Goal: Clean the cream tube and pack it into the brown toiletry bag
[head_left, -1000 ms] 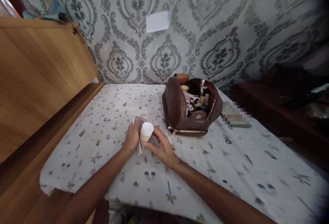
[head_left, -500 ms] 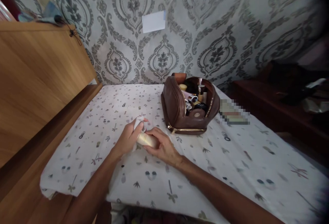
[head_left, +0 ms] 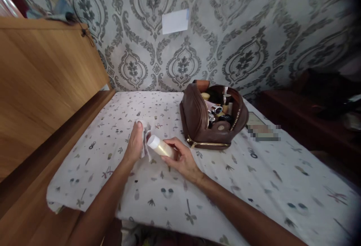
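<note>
A pale yellow bottle with a white cap (head_left: 163, 148) is tilted above the cloth-covered surface, its cap towards the upper left. My right hand (head_left: 183, 160) is closed round its lower end. Just left of the cap, my left hand (head_left: 135, 143) holds a crumpled white cloth (head_left: 145, 139) between thumb and fingers; the cloth and the bottle look slightly apart. To the right stands an unzipped brown bag (head_left: 197, 116) with several cosmetic items inside, among them a brush and some tubes.
A white patterned cloth (head_left: 166, 208) covers the surface. Right of the bag lies a flat, partly pixelated object (head_left: 262, 127). A wooden cabinet (head_left: 47, 69) stands at the left, and a patterned wall with a white paper (head_left: 175, 22) rises behind. Dark furniture is at the far right.
My left hand has moved left with the white cloth, off the bottle's end, and the white cap now shows. My right hand still holds the bottle. The view has shifted slightly.
</note>
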Action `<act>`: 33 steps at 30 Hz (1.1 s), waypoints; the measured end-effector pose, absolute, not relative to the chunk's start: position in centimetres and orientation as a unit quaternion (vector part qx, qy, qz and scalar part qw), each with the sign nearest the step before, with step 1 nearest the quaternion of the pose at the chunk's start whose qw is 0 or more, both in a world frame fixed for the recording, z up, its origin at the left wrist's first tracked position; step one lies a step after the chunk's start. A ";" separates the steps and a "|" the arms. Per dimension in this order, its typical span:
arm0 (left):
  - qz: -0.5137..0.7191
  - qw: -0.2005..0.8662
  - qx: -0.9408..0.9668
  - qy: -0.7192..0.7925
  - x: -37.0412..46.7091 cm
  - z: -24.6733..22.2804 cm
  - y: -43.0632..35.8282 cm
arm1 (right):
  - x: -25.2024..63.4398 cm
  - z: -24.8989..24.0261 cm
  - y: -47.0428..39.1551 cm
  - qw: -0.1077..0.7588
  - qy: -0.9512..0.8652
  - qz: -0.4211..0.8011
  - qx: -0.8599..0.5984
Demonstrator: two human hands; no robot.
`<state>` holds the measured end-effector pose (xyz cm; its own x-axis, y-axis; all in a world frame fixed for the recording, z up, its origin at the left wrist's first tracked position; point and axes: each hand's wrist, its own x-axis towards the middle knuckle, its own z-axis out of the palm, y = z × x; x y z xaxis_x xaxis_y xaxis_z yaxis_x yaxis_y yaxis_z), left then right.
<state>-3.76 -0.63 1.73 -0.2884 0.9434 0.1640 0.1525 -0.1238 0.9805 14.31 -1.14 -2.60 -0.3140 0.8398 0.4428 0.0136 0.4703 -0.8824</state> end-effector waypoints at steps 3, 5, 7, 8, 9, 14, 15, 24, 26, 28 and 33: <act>0.531 0.247 0.584 0.562 -3.5 2.0 -1.0 | 14.3 -2.7 -0.9 0.512 -0.669 0.425 -0.331; 0.483 0.197 0.663 0.537 -3.3 2.2 -1.4 | 14.2 -2.8 -0.7 0.524 -0.655 0.420 -0.347; 0.442 0.151 0.719 0.514 -3.0 2.3 -1.7 | 14.1 -2.9 -0.5 0.534 -0.645 0.405 -0.368; 0.428 0.125 0.737 0.508 -3.0 2.3 -1.8 | 14.1 -2.9 -0.4 0.536 -0.641 0.399 -0.378; 0.418 0.093 0.750 0.504 -2.9 2.2 -1.8 | 14.1 -2.9 -0.3 0.535 -0.639 0.395 -0.386; 0.350 -0.087 0.811 0.461 -2.6 1.5 -2.2 | 14.1 -3.1 -0.5 0.508 -0.688 0.343 -0.389; 0.336 -0.095 0.821 0.451 -2.6 1.3 -2.2 | 14.1 -3.2 -0.6 0.500 -0.712 0.310 -0.383; 0.399 0.357 0.588 0.607 -3.6 1.7 -0.9 | 15.2 -3.4 -0.4 0.387 -0.865 0.095 -0.304; 0.465 0.473 0.436 0.608 -3.5 2.3 -0.7 | 15.2 -3.0 -0.6 0.422 -0.835 0.167 -0.312; 0.506 0.538 0.329 0.588 -2.8 2.6 -0.8 | 15.0 -2.5 -0.9 0.475 -0.776 0.271 -0.314; 0.505 0.490 0.425 0.570 -0.6 0.2 -2.0 | 14.0 -2.3 -1.8 0.541 -0.606 0.512 -0.279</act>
